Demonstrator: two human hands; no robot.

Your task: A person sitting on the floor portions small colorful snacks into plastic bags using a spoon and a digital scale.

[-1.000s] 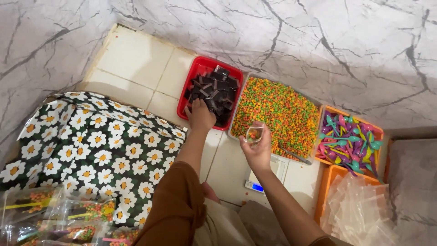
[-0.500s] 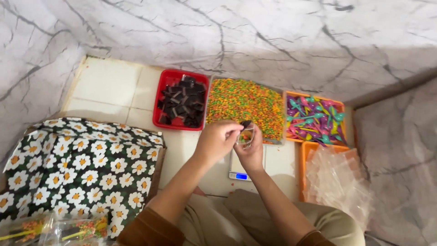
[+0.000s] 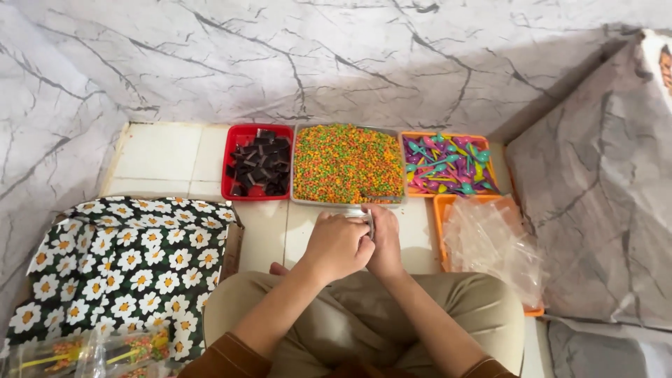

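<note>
My left hand [image 3: 336,246] and my right hand [image 3: 386,238] meet in front of my knees, both closed around a small clear cup [image 3: 367,218] that shows only as a sliver between the fingers. Its contents are hidden. Just beyond the hands lies a metal tray of small multicoloured grains [image 3: 346,162]. A red tray of dark brown square pieces [image 3: 259,166] stands to its left. An orange tray of colourful plastic spoons [image 3: 448,164] stands to its right.
Another orange tray with clear plastic bags [image 3: 486,241] sits at my right knee. A box covered in black daisy-print cloth [image 3: 133,262] is on the left, with filled clear packets [image 3: 91,353] at the bottom left. Marble-patterned walls close in behind and on the right.
My left hand left the red tray and came to my right hand. Both hands drew back toward my lap with the cup. The view shifted left.
</note>
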